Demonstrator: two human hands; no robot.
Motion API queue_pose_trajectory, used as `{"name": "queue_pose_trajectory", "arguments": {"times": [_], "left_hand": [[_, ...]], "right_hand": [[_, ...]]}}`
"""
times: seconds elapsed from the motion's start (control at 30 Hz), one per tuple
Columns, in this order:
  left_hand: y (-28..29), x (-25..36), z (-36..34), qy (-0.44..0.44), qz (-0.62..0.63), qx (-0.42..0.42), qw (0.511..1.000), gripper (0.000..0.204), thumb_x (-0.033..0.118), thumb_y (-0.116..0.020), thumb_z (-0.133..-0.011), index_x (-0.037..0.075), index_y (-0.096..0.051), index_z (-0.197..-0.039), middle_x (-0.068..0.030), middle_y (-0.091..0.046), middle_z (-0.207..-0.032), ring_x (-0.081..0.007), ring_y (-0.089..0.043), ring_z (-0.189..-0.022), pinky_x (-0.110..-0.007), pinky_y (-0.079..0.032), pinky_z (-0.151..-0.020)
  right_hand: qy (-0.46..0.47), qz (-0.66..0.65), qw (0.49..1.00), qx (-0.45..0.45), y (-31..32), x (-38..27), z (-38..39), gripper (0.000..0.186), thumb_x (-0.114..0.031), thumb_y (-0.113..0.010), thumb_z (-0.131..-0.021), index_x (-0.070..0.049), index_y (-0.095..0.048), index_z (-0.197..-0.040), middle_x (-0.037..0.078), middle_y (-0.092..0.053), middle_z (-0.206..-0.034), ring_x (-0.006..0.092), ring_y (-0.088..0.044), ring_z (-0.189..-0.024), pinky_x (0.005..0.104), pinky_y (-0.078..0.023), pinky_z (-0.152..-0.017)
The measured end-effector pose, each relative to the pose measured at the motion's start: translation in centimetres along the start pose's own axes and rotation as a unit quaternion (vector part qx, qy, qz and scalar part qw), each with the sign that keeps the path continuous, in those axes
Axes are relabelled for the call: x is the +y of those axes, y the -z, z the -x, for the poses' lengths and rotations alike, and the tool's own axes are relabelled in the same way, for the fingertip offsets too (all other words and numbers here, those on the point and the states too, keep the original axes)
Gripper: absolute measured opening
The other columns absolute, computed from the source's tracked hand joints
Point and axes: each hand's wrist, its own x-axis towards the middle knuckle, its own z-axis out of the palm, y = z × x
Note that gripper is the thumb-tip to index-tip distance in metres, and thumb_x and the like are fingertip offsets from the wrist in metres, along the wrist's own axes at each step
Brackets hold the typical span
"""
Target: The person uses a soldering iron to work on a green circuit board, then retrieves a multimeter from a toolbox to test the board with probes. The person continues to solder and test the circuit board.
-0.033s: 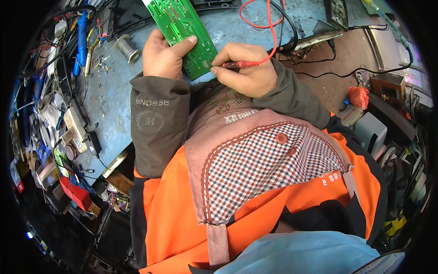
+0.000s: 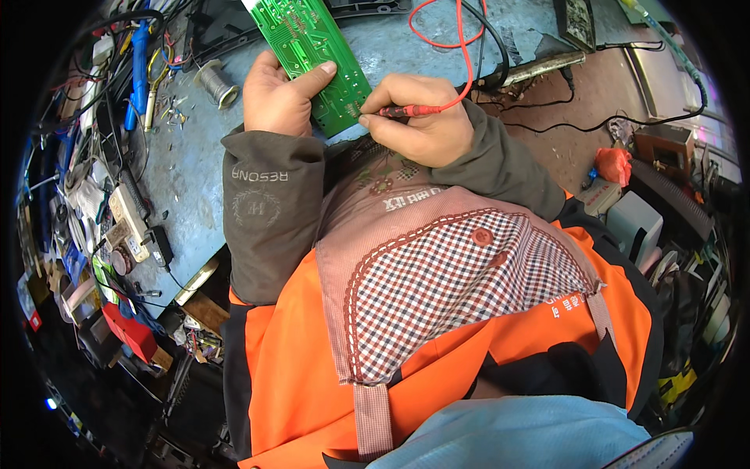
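Observation:
A long green circuit board [image 2: 312, 59] is tilted over the near edge of the bench. My left hand [image 2: 283, 95] grips its left side, thumb lying flat on the board's face and fingers hidden behind. In my right hand [image 2: 426, 121] is a test probe [image 2: 410, 111] with a red and black handle, pinched between thumb and fingers. Its tip points left onto the lower right part of the board; whether it touches there is too fine to tell. A red lead [image 2: 467, 59] runs from the probe up and over the bench.
A solder wire spool [image 2: 218, 84] lies on the blue bench top [image 2: 191, 187], left of my hand. Farther left are a blue tool [image 2: 139, 74], tangled cables and a white power strip [image 2: 128, 219]. A black cable [image 2: 500, 47] loops beside the red lead. Boxes and equipment crowd the right.

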Motion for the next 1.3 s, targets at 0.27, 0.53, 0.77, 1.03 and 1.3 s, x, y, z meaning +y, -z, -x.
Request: {"name": "queue_pose_trajectory", "arguments": {"times": [0.27, 0.53, 0.77, 1.03, 1.3], "left_hand": [[0.01, -0.3, -0.19, -0.018, 0.002, -0.004, 1.0, 0.032, -0.012, -0.071, -0.086, -0.006, -0.061, -0.116, -0.0173, -0.075, -0.103, -0.0237, -0.075, -0.087, -0.037, -0.063, -0.078], [0.1, -0.17, -0.07, -0.011, 0.009, -0.002, 1.0, 0.035, -0.011, -0.072, -0.086, -0.006, -0.059, -0.118, -0.0177, -0.075, -0.104, -0.0244, -0.075, -0.088, -0.037, -0.063, -0.079], [0.04, -0.11, -0.06, -0.01, 0.008, -0.002, 1.0, 0.035, -0.012, -0.071, -0.086, -0.006, -0.059, -0.118, -0.0181, -0.075, -0.105, -0.0249, -0.075, -0.089, -0.038, -0.063, -0.079], [0.04, -0.19, -0.03, -0.004, 0.004, -0.001, 1.0, 0.033, -0.011, -0.071, -0.088, -0.006, -0.059, -0.119, -0.0178, -0.074, -0.107, -0.0244, -0.074, -0.091, -0.037, -0.062, -0.082], [0.02, -0.09, -0.01, -0.006, 0.005, -0.005, 1.0, 0.035, -0.011, -0.072, -0.086, -0.005, -0.059, -0.118, -0.0169, -0.075, -0.104, -0.0245, -0.075, -0.089, -0.037, -0.062, -0.08]], "right_hand": [[-0.007, 0.004, 1.0, 0.006, -0.06, -0.02, 0.08, 0.008, 0.0, -0.073, -0.084, -0.001, -0.066, -0.088, 0.008, -0.067, -0.077, 0.0163, -0.064, -0.066, 0.031, -0.048, -0.06], [0.008, 0.009, 1.0, 0.001, 0.13, -0.02, -0.02, 0.008, 0.0, -0.073, -0.083, -0.001, -0.066, -0.087, 0.007, -0.066, -0.076, 0.0163, -0.063, -0.065, 0.0311, -0.047, -0.059], [0.014, 0.0, 1.0, -0.008, 0.04, 0.33, 0.08, 0.008, 0.0, -0.073, -0.083, 0.0, -0.066, -0.087, 0.008, -0.065, -0.076, 0.0166, -0.063, -0.066, 0.0312, -0.047, -0.059], [-0.006, 0.004, 1.0, 0.008, -0.04, -0.02, 0.19, 0.008, 0.0, -0.073, -0.084, 0.0, -0.066, -0.088, 0.009, -0.066, -0.077, 0.0174, -0.064, -0.066, 0.031, -0.048, -0.059], [-0.011, -0.001, 1.0, 0.007, -0.06, 0.12, 0.28, 0.008, -0.001, -0.073, -0.084, 0.0, -0.067, -0.089, 0.008, -0.066, -0.077, 0.0171, -0.064, -0.067, 0.0314, -0.048, -0.06]]}}
